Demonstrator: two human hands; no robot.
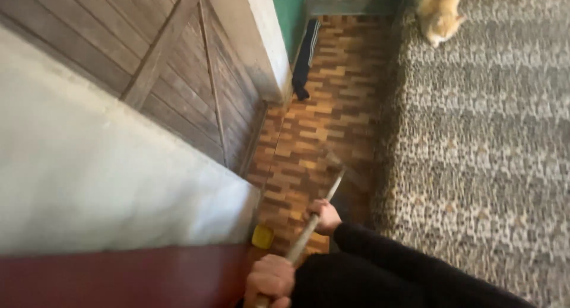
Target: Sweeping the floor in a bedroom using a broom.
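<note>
Both hands (270, 278) clenched on broom handle (309, 228) (brush end blurred), yellow block (262, 236) beside

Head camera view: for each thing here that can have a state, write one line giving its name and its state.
Broom: blurred, head down on the patterned floor, handle slanted.
Left hand: closed round the lower end of the handle.
Right hand: closed round the handle higher up.
Wooden door: shut, as far as can be told.
Carpet: lying flat.
Cat: on the carpet, posture unclear.
</note>
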